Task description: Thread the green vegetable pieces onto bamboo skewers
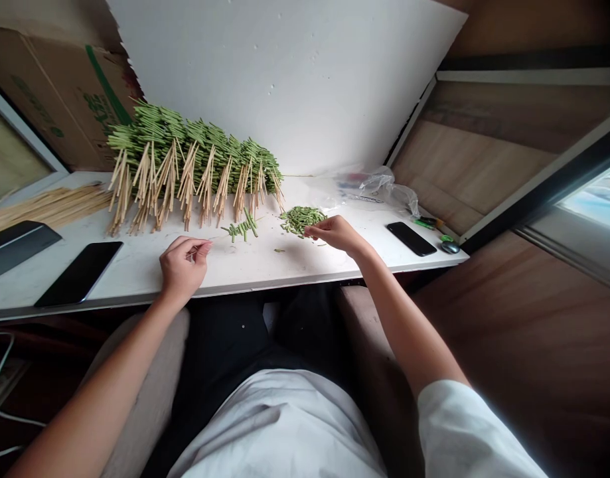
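Note:
My left hand (184, 264) pinches the end of a thin wooden skewer between thumb and fingers. Short cut pieces of green bean (242, 228) are threaded crosswise along the skewer's far part, just above the table. My right hand (334, 234) is closed in a pinch at the right edge of a small pile of loose cut green beans (299, 218); whatever its fingertips hold is too small to make out. Behind my left hand, many finished skewers of green bean pieces (200, 149) lie stacked, their bare stick ends (185, 189) pointing toward me.
Bare wooden skewers (60, 204) lie at the left. Two dark phones (80, 273) (411, 238) rest on the white table (265, 272), beside a dark grey case-like object (16, 247). A clear plastic bag (379, 184) lies at the back right. A white board (295, 79) stands behind.

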Tool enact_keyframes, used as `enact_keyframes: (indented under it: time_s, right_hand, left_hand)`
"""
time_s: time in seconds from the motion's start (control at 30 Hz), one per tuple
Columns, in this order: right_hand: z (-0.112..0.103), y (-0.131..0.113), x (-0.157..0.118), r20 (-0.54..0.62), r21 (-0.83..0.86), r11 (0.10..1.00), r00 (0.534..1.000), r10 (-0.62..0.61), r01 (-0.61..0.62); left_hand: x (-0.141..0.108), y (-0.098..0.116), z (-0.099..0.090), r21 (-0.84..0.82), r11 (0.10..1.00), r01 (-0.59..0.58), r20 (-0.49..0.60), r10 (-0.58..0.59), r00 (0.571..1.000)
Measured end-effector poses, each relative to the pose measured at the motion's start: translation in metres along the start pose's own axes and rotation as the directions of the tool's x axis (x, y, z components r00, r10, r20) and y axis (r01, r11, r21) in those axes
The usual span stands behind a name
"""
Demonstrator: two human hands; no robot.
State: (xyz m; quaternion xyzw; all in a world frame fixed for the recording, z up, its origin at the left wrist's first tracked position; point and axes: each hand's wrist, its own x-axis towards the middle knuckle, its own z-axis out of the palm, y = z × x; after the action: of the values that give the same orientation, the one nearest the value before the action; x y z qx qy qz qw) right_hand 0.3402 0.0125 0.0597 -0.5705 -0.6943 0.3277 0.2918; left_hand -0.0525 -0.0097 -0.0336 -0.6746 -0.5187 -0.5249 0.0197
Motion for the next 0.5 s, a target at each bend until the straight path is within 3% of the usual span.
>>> enact_keyframes:
  time_s: [0.33, 0.5]
  right_hand:
    - [-0.011, 0.006, -0.016, -0.088, 0.112, 0.993, 0.995, 0.045, -0.035]
    - [-0.018, 0.013, -0.011, -0.109, 0.06, 0.997, 0.992, 0.058, -0.052]
  left_hand:
    - [0.0, 0.004, -0.001, 0.031, 0.999, 0.015, 0.003, -0.015, 1.0]
    - [-0.001, 0.006, -0.001, 0.034, 0.999, -0.004, 0.004, 0.003, 1.0]
